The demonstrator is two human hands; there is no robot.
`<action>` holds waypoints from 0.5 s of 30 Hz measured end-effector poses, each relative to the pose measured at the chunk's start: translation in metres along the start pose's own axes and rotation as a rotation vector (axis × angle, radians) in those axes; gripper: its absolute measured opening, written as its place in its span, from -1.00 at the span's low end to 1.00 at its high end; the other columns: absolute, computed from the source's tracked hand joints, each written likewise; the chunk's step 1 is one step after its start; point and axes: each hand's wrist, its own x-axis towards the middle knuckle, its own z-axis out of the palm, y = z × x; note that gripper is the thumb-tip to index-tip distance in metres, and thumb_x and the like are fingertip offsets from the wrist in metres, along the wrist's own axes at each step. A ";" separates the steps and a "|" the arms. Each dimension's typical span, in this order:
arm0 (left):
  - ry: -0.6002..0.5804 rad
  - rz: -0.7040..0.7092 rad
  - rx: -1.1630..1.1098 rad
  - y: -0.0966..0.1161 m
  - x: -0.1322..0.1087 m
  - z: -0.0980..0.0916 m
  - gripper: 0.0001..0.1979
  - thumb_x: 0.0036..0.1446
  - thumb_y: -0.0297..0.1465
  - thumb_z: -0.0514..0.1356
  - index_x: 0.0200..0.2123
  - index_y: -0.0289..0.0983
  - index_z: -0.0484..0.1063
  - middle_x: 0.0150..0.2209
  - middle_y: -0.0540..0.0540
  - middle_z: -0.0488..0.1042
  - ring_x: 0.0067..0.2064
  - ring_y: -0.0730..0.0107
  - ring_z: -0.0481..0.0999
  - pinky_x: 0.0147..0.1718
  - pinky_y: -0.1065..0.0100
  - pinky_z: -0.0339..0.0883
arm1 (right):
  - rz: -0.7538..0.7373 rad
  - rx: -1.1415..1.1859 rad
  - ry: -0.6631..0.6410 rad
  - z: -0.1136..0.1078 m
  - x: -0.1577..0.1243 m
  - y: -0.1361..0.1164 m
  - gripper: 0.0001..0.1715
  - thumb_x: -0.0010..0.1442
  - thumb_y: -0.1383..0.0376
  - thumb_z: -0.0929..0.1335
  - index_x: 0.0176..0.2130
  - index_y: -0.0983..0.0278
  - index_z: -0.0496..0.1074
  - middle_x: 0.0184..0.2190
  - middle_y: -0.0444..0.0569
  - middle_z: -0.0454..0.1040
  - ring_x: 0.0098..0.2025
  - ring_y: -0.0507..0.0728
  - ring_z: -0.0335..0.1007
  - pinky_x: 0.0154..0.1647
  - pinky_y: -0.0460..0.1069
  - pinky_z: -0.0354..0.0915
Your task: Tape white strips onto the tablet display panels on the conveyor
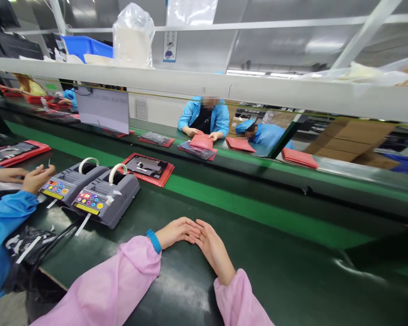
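My left hand (177, 232) and my right hand (212, 249) rest on the dark green bench top (275, 280), fingertips touching each other in front of me. Both lie flat with fingers stretched out and hold nothing. A blue band (154, 241) sits on my left wrist, and pink sleeves cover both arms. The nearest things are two grey tape dispensers (105, 197) to my left, each with a white tape roll on top. A red tray with a dark part (149, 168) lies on the belt beyond them.
A co-worker in blue sleeves (7, 217) works at my left by the dispensers. Across the green conveyor (245, 203), two people in blue handle red pouches (201, 142). A white beam (204, 86) crosses overhead. Black bags and cables (30, 249) lie at the bench's left edge.
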 end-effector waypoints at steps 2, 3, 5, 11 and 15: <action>-0.008 -0.011 -0.014 0.002 -0.001 0.000 -0.65 -0.03 -0.32 0.39 -0.22 -0.37 0.44 -0.23 -0.24 0.56 -0.23 0.26 0.57 -0.16 0.19 0.38 | -0.007 -0.009 0.018 0.002 0.000 0.000 -0.37 -0.02 -0.12 0.49 -0.08 0.20 0.47 -0.12 0.10 0.57 -0.11 0.24 0.51 -0.03 0.18 0.34; -0.008 -0.018 -0.021 0.003 -0.001 0.001 -0.65 -0.03 -0.32 0.39 -0.21 -0.38 0.44 -0.22 -0.25 0.56 -0.23 0.25 0.58 -0.15 0.18 0.39 | -0.008 -0.018 0.022 0.002 0.000 0.001 -0.35 -0.02 -0.12 0.49 -0.07 0.19 0.47 -0.11 0.10 0.57 -0.09 0.24 0.51 -0.02 0.18 0.34; 0.001 -0.028 -0.031 0.005 -0.002 0.001 -0.66 -0.04 -0.33 0.39 -0.21 -0.38 0.45 -0.22 -0.26 0.57 -0.22 0.24 0.58 -0.15 0.18 0.39 | -0.008 -0.036 0.026 0.003 0.000 0.001 -0.34 -0.02 -0.13 0.49 -0.05 0.18 0.46 -0.08 0.10 0.56 -0.07 0.24 0.50 -0.02 0.18 0.34; 0.007 -0.030 -0.042 0.005 -0.003 0.001 -0.69 -0.05 -0.39 0.36 -0.21 -0.38 0.46 -0.24 -0.25 0.58 -0.22 0.23 0.58 -0.17 0.18 0.40 | -0.009 -0.060 0.016 0.002 0.000 0.003 -0.34 -0.03 -0.11 0.50 -0.03 0.16 0.47 -0.06 0.06 0.56 -0.04 0.22 0.49 0.03 0.17 0.32; 0.002 -0.027 -0.041 0.005 -0.003 0.000 -0.70 -0.07 -0.44 0.34 -0.21 -0.39 0.46 -0.25 -0.25 0.57 -0.22 0.23 0.58 -0.17 0.18 0.40 | -0.009 -0.063 0.010 0.003 -0.001 0.002 -0.34 -0.02 -0.09 0.51 -0.01 0.17 0.47 -0.04 0.07 0.54 -0.02 0.23 0.47 0.04 0.18 0.32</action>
